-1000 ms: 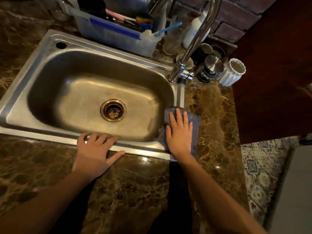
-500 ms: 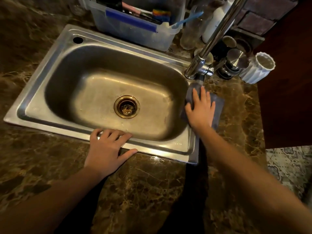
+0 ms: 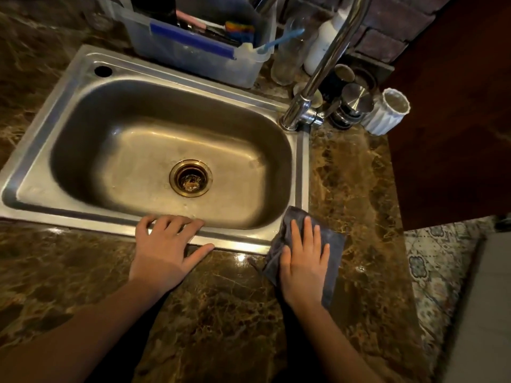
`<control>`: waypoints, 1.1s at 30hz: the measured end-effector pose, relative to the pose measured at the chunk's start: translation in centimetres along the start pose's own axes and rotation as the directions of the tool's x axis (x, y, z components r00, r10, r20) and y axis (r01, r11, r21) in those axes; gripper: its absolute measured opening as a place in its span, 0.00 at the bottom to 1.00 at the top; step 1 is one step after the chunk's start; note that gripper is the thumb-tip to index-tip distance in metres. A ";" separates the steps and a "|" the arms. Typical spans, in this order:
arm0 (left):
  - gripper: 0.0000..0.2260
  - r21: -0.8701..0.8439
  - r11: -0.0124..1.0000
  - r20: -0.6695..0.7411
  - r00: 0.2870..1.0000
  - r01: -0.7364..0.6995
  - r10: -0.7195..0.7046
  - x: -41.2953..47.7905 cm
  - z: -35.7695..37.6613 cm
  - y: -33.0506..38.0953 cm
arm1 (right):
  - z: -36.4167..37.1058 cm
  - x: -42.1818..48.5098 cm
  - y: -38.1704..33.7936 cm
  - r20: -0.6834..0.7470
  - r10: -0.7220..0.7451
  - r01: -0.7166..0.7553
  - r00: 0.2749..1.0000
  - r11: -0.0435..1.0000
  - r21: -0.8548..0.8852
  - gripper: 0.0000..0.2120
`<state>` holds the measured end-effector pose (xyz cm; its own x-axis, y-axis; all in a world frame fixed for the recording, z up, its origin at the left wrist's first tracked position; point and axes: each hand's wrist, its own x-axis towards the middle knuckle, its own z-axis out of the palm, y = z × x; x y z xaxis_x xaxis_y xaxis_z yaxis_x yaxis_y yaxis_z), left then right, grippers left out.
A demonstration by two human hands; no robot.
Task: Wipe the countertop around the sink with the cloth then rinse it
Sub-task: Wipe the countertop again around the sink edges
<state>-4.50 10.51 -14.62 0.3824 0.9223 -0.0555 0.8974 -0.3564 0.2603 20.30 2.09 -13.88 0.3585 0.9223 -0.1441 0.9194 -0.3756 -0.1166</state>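
A stainless steel sink (image 3: 302, 172) is set into a brown marble countertop (image 3: 356, 175). The grey cloth (image 3: 333, 244) lies over the sink's front right corner and the counter beside it. My right hand (image 3: 302, 258) presses flat on the cloth with fingers spread. My left hand (image 3: 166, 244) rests palm down on the sink's front rim, fingers apart, holding nothing. The chrome faucet (image 3: 323, 67) rises from the sink's back right corner; no water runs.
Behind the sink stands a clear plastic bin (image 3: 193, 51) with brushes and utensils. A white bottle (image 3: 323, 42), a glass, metal-lidded jars (image 3: 356, 102) and a white ribbed cup (image 3: 387, 111) crowd the back right. The counter ends at the right, over patterned floor tiles (image 3: 437, 258).
My right hand slid the cloth from beside the faucet base back along the sink's right rim to the front right corner. My left hand stayed on the front rim.
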 end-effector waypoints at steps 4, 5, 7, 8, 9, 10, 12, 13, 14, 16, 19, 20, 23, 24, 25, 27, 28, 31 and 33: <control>0.26 0.015 1.000 -0.017 1.000 -0.007 0.007 -0.1 0.1 -0.2 | -0.9 6.7 0.4 -0.016 -0.016 0.016 1.000 1.000 -0.018 0.31; 0.26 0.018 1.000 -0.028 1.000 -0.012 0.013 -0.1 0.2 -0.2 | -1.1 9.1 0.3 -0.042 0.000 -0.001 0.999 1.000 -0.015 0.30; 0.26 0.016 1.000 -0.043 0.999 -0.022 0.023 -0.1 0.3 -0.3 | -1.6 13.7 -0.2 -0.062 0.059 -0.059 0.996 0.998 0.009 0.29; 0.26 0.016 1.000 -0.045 0.999 -0.022 0.023 -0.2 0.4 -0.3 | -1.7 15.4 -0.5 -0.060 0.085 -0.084 0.995 0.996 0.016 0.29; 0.26 0.020 1.000 -0.043 0.999 -0.022 0.022 -0.1 0.4 -0.3 | -1.7 16.5 -0.7 -0.058 0.098 -0.097 0.993 0.995 0.016 0.29; 0.27 0.023 1.000 -0.031 0.999 -0.021 0.022 0.0 0.4 -0.3 | -1.8 16.8 -0.9 -0.060 0.097 -0.097 0.993 0.995 0.009 0.29; 0.28 0.025 1.000 -0.002 1.000 -0.019 0.019 0.0 0.5 -0.4 | -1.7 15.2 -0.8 -0.066 0.061 -0.063 0.996 0.998 -0.028 0.29; 0.28 0.024 1.000 0.006 1.000 -0.017 0.017 0.0 0.5 -0.4 | -1.5 13.6 -0.7 -0.064 0.034 -0.037 0.997 0.998 -0.049 0.28; 0.28 0.024 1.000 0.009 1.000 -0.020 0.020 0.1 0.4 -0.5 | -1.4 11.7 -0.6 -0.058 0.015 -0.019 0.998 0.998 -0.067 0.28; 0.27 0.017 0.999 0.023 0.999 -0.029 0.029 0.1 0.3 -0.5 | -1.1 8.0 -0.7 -0.030 0.016 -0.019 0.999 0.997 -0.078 0.27; 0.25 -0.024 0.999 0.067 0.997 -0.026 0.028 -0.1 -0.1 -0.6 | -0.6 3.4 -1.9 0.009 0.075 -0.075 0.997 0.996 -0.039 0.27; 0.26 -0.043 0.999 0.081 0.997 -0.014 0.018 -0.1 -0.3 -0.5 | -0.4 2.2 -2.5 0.013 0.096 -0.096 0.995 0.995 -0.016 0.29; 0.27 -0.263 0.961 0.119 0.991 0.088 -0.058 0.3 -1.5 -0.2 | 0.0 -0.7 -5.0 -0.033 0.086 -0.083 0.996 0.993 0.087 0.34; 0.24 -0.382 0.914 0.133 0.987 0.140 -0.095 0.4 -1.8 -0.3 | 0.1 -1.4 -6.2 -0.053 0.055 -0.047 0.997 0.989 0.141 0.33; 0.21 -0.519 0.831 0.159 0.978 0.201 -0.137 0.4 -2.4 -0.4 | 0.2 -2.0 -7.6 -0.061 0.013 -0.001 0.998 0.981 0.195 0.31; 0.15 -0.790 0.523 0.228 0.945 0.320 -0.235 -0.2 -3.8 -1.4 | 0.5 -2.4 -11.4 -0.054 -0.073 0.085 0.996 0.962 0.261 0.28; 0.12 -0.878 0.339 0.252 0.930 0.337 -0.269 -0.8 -4.6 -2.2 | 0.7 -2.3 -13.7 -0.044 -0.112 0.120 0.993 0.955 0.272 0.27; 0.09 -0.959 0.034 0.248 0.887 0.282 -0.389 -3.1 -6.4 -6.2 | 1.4 -2.2 -21.6 -0.005 -0.222 0.213 0.975 0.929 0.303 0.27; 0.11 -0.962 -0.019 0.250 0.855 0.272 -0.454 -5.0 -7.7 -9.6 | 1.7 -2.4 -26.6 0.025 -0.275 0.247 0.961 0.895 0.371 0.29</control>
<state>-16.71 10.46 -9.45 -0.0254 0.9131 -0.4070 -0.1251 0.4010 0.9075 -5.24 9.74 -12.06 0.0876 0.9875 -0.1309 0.8513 -0.1424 -0.5049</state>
